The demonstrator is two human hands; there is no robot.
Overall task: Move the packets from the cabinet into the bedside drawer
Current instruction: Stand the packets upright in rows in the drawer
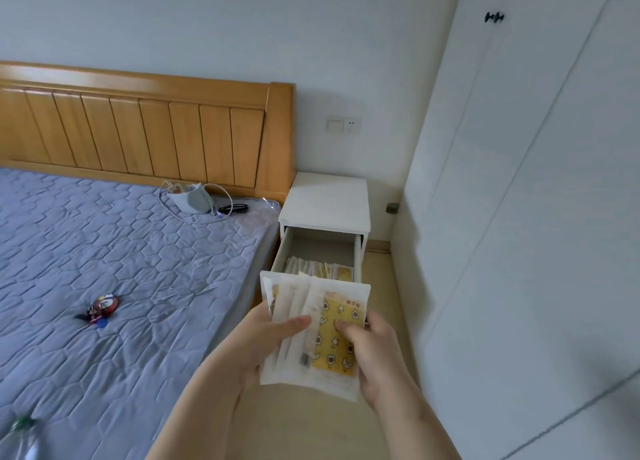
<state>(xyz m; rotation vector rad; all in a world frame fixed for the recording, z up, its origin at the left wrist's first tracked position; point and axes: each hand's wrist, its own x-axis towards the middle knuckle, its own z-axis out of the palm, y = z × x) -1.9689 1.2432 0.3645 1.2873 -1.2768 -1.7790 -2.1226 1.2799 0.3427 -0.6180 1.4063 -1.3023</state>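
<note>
Head view: low in the centre of the frame both hands hold a fanned stack of packets (313, 297) upright, just in front of the open bedside drawer (320, 246). The left hand (266, 335) grips the stack from its left edge, with the thumb laid across the fronts and the fingers (266, 305) behind. The right hand (375, 355) pinches the front packet, the yellow one printed with stars, thumb on its face and fingers round its right edge. This looks like squaring up the stack or peeling off one packet so it can go in on edge. That would match the stored packets (322, 269), which stand in a row at the near end of the drawer; the far end of the drawer is bare.

The drawer is pulled out of a small white nightstand (327, 196), which stands at centre frame between the bed and the wall corner. The tall cabinet (519, 217) fills the right side, its doors closed, with a dark knob (494, 17) at upper right.

The bed (121, 252) takes the left half, under a quilted blue-grey cover below a wooden headboard (138, 130). On it lie a pale bag (190, 198) with a cable near the headboard and a small toy (102, 309) lower left. A wall socket (344, 125) sits above the nightstand, and the floor (311, 425) below is pale.
</note>
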